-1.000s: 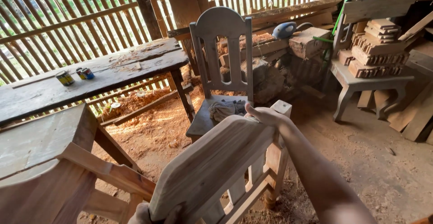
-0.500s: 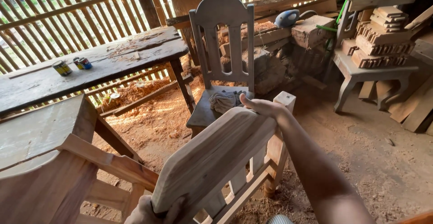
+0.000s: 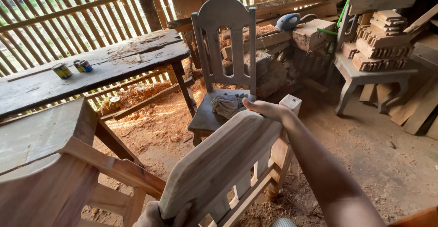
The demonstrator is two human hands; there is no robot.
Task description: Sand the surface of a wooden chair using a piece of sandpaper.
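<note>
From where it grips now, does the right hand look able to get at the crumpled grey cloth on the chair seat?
Probably yes: the right hand sits just beside the crumpled grey cloth, nothing between, though it would have to release the pale wooden chair back.

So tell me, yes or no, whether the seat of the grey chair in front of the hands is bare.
No: a crumpled grey cloth lies on the seat of the grey chair.

– What sort of place was this?
– A woodworking shop: slatted bamboo wall [image 3: 68,7], sawdust-strewn dirt floor [image 3: 374,154], stacked carved wood pieces [image 3: 381,44].
– Anything else?
– 1 rough workbench [image 3: 105,67] and an unfinished chair [image 3: 226,49].
</note>
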